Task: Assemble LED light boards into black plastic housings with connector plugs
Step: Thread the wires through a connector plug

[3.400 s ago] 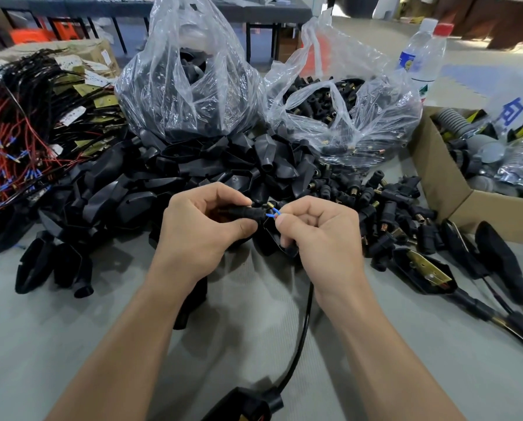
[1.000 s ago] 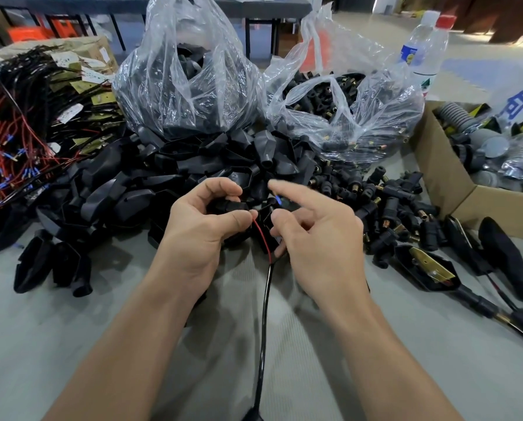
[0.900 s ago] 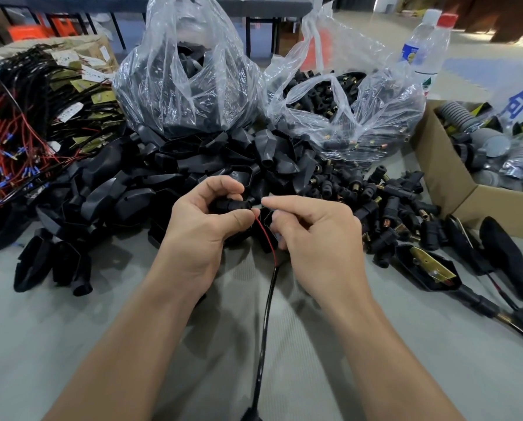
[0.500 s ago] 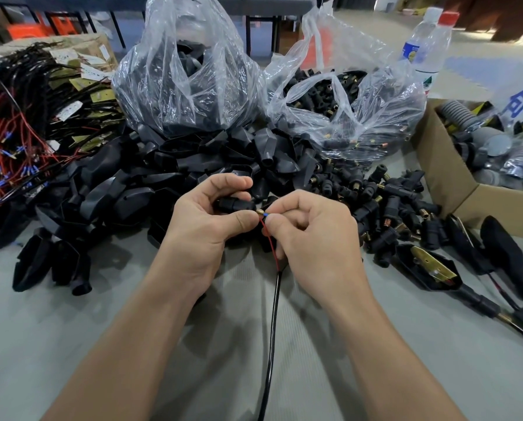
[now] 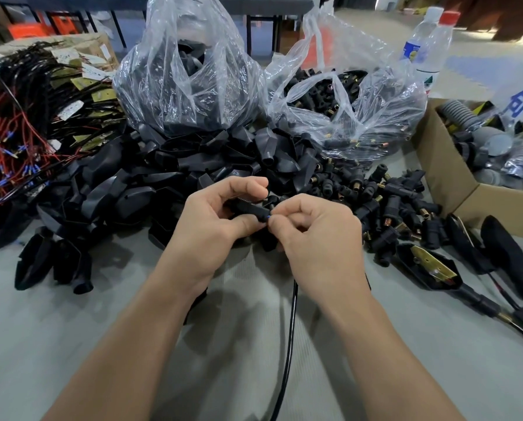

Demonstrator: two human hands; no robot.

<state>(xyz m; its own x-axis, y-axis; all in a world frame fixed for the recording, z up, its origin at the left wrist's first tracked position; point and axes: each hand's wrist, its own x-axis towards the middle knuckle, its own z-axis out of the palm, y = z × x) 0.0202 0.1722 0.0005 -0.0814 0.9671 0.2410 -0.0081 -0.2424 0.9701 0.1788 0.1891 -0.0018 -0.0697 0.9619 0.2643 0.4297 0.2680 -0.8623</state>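
Over the middle of the grey table (image 5: 71, 344), the left hand (image 5: 205, 235) had its thumb and curled fingers closed round a black connector plug (image 5: 249, 209), held roughly level. The right hand (image 5: 317, 238) met it from the other side, thumb and forefinger pinched tight on a blue wire tip (image 5: 268, 218) right at the plug's end, the other fingers curled in. A black cable (image 5: 290, 344) ran from under the right hand down to the table's near edge. Just behind the hands lay a heap of black housings (image 5: 163, 183), with loose plugs (image 5: 375, 196) scattered to its right. Two clear bags (image 5: 187, 80) of parts stood toward the far edge. A wire bundle (image 5: 17, 117) lay at the left edge and a cardboard box (image 5: 448, 183) at the right, with a housing holding a fitted board (image 5: 430, 265) near it.
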